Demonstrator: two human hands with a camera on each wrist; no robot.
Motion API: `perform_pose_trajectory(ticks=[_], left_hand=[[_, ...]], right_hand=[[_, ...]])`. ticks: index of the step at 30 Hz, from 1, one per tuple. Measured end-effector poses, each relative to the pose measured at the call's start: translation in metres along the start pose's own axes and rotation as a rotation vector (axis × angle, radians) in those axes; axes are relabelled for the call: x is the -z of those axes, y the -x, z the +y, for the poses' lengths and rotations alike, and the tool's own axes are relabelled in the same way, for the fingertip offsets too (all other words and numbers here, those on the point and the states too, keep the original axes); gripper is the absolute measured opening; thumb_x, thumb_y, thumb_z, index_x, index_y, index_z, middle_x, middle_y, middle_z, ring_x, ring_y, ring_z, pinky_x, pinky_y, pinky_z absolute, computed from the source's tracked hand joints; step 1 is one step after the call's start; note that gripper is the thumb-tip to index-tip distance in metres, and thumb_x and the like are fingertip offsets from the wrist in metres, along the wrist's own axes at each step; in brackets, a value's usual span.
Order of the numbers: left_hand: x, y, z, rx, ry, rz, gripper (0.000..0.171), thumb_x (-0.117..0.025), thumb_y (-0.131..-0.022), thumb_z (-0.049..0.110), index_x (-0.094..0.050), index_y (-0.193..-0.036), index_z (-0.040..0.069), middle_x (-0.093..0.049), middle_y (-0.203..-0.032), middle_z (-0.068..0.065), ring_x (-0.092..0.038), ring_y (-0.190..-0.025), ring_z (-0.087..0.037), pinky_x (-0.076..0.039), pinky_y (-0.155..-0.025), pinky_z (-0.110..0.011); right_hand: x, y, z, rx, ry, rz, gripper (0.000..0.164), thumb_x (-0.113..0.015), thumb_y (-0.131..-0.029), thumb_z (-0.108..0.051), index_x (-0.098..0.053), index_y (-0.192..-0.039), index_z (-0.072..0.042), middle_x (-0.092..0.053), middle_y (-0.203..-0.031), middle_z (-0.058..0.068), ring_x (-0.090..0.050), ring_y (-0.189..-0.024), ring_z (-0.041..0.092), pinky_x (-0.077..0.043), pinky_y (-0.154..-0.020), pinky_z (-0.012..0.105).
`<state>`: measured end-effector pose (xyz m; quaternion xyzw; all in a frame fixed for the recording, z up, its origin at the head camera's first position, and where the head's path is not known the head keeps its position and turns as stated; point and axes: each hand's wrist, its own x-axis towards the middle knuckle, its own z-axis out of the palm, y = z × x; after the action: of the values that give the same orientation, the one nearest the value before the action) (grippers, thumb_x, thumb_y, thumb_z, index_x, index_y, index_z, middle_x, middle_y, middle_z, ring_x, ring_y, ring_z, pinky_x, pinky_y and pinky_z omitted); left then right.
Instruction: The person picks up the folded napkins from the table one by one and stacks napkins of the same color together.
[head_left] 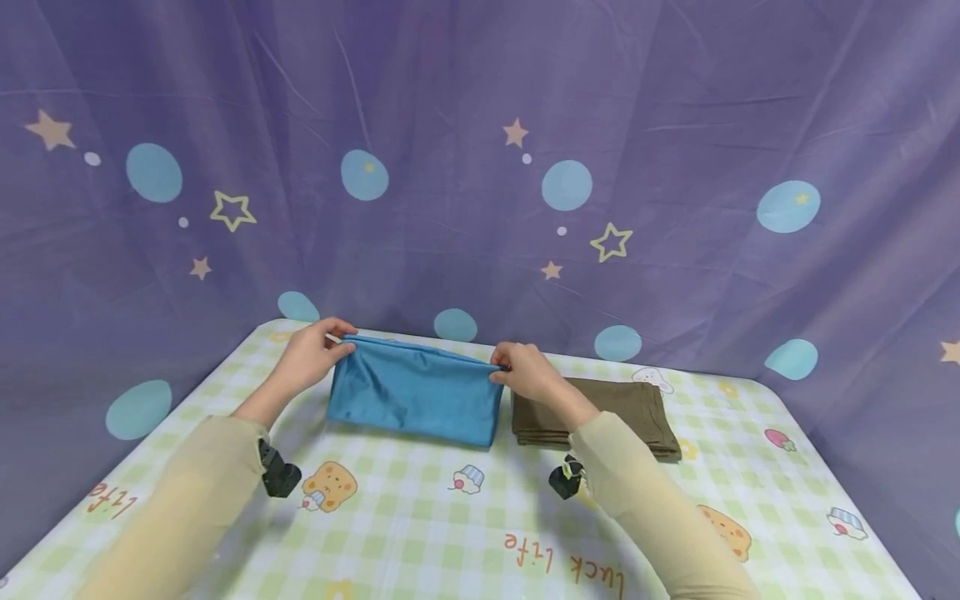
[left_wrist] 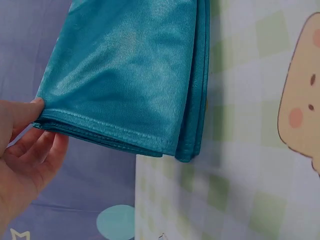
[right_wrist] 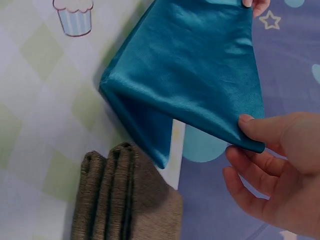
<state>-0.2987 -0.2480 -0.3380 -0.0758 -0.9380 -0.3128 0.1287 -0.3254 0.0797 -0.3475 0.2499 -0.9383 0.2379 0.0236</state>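
Observation:
A shiny blue cloth [head_left: 417, 392], folded into several layers, is held up by its two far corners above the table. My left hand [head_left: 315, 350] pinches its upper left corner between thumb and fingers; the left wrist view shows the stitched hem of the blue cloth [left_wrist: 125, 75] beside that grip. At the upper right corner my right hand [head_left: 528, 372] pinches the cloth, thumb on top, as the right wrist view shows with the right hand [right_wrist: 285, 165]. Just right of it lies a brown folded cloth [head_left: 622, 412], partly covered by my right forearm in the head view.
The table [head_left: 420, 550] wears a green-and-white checked cover with cartoon prints. Behind it hangs a purple curtain [head_left: 450, 108] with stars and blue ovals, close along the table's far edge. A dark wrist camera [head_left: 279, 471] sits on the left sleeve.

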Motion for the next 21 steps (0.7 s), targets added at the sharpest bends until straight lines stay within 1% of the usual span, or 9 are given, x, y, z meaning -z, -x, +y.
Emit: perform_pose_trajectory(ticks=[2, 4, 6, 9, 12, 13, 15, 18, 21], left_hand=[[-0.004, -0.004, -0.001, 0.017, 0.016, -0.006, 0.025, -0.057, -0.089, 0.016, -0.059, -0.112, 0.005, -0.059, -0.107, -0.017, -0.059, -0.09, -0.03, -0.048, -0.071, -0.038], [-0.008, -0.007, -0.003, 0.015, 0.04, -0.008, 0.025, -0.057, -0.089, 0.017, -0.059, -0.11, 0.004, -0.059, -0.106, -0.018, -0.059, -0.089, -0.031, -0.048, -0.07, -0.037], [-0.012, -0.01, -0.004, -0.005, 0.06, 0.006, 0.024, -0.058, -0.089, 0.019, -0.06, -0.107, 0.004, -0.06, -0.101, -0.017, -0.059, -0.084, -0.029, -0.048, -0.068, -0.035], [-0.018, -0.013, -0.008, -0.023, 0.082, 0.02, 0.024, -0.06, -0.087, 0.02, -0.061, -0.104, 0.002, -0.061, -0.097, -0.017, -0.059, -0.082, -0.03, -0.047, -0.067, -0.035], [-0.025, -0.018, -0.012, -0.02, 0.076, 0.033, 0.023, -0.06, -0.086, 0.016, -0.061, -0.103, 0.0, -0.061, -0.096, -0.019, -0.06, -0.082, -0.032, -0.048, -0.07, -0.037], [-0.027, -0.019, -0.013, -0.008, 0.076, 0.023, 0.023, -0.059, -0.086, 0.014, -0.06, -0.105, -0.001, -0.061, -0.099, -0.02, -0.059, -0.086, -0.034, -0.047, -0.073, -0.04], [-0.032, -0.022, -0.014, -0.001, 0.059, 0.019, 0.023, -0.058, -0.087, 0.011, -0.06, -0.106, -0.002, -0.061, -0.1, -0.021, -0.059, -0.087, -0.035, -0.047, -0.075, -0.042], [-0.038, -0.025, -0.018, 0.01, 0.033, 0.0, 0.023, -0.058, -0.088, 0.011, -0.059, -0.107, -0.002, -0.061, -0.102, -0.021, -0.058, -0.09, -0.036, -0.046, -0.077, -0.043], [-0.042, -0.026, -0.02, 0.007, 0.015, -0.005, 0.024, -0.059, -0.087, 0.011, -0.059, -0.106, -0.003, -0.061, -0.101, -0.022, -0.058, -0.09, -0.036, -0.046, -0.077, -0.044]], right_hand=[[-0.004, -0.003, 0.002, -0.019, 0.001, 0.005, 0.012, -0.069, -0.081, -0.018, -0.062, -0.089, -0.011, -0.067, -0.09, 0.003, -0.061, -0.084, 0.016, -0.048, -0.074, 0.032], [-0.008, -0.006, 0.005, -0.039, -0.002, 0.011, 0.012, -0.068, -0.081, -0.017, -0.063, -0.09, -0.011, -0.067, -0.092, 0.004, -0.061, -0.088, 0.018, -0.048, -0.077, 0.033], [-0.012, -0.009, 0.008, -0.058, -0.009, 0.015, 0.012, -0.068, -0.082, -0.016, -0.063, -0.091, -0.011, -0.067, -0.094, 0.004, -0.061, -0.091, 0.02, -0.047, -0.079, 0.034], [-0.02, -0.013, 0.012, -0.081, -0.018, 0.022, 0.012, -0.067, -0.082, -0.015, -0.064, -0.093, -0.01, -0.067, -0.095, 0.005, -0.06, -0.092, 0.021, -0.047, -0.08, 0.035], [-0.028, -0.016, 0.018, -0.09, -0.014, 0.036, 0.013, -0.066, -0.083, -0.015, -0.065, -0.095, -0.009, -0.066, -0.096, 0.005, -0.06, -0.092, 0.021, -0.047, -0.08, 0.035], [-0.03, -0.017, 0.019, -0.092, -0.012, 0.044, 0.013, -0.066, -0.083, -0.015, -0.066, -0.095, -0.009, -0.066, -0.096, 0.005, -0.06, -0.092, 0.021, -0.047, -0.081, 0.035], [-0.035, -0.018, 0.022, -0.095, 0.002, 0.058, 0.014, -0.066, -0.083, -0.014, -0.067, -0.096, -0.009, -0.067, -0.096, 0.005, -0.06, -0.092, 0.021, -0.047, -0.081, 0.035], [-0.04, -0.018, 0.024, -0.106, 0.029, 0.065, 0.016, -0.066, -0.083, -0.014, -0.067, -0.098, -0.009, -0.067, -0.096, 0.004, -0.061, -0.093, 0.021, -0.047, -0.082, 0.036], [-0.045, -0.019, 0.025, -0.117, 0.056, 0.055, 0.018, -0.065, -0.083, -0.014, -0.067, -0.101, -0.011, -0.067, -0.098, 0.004, -0.061, -0.094, 0.021, -0.047, -0.082, 0.036]])
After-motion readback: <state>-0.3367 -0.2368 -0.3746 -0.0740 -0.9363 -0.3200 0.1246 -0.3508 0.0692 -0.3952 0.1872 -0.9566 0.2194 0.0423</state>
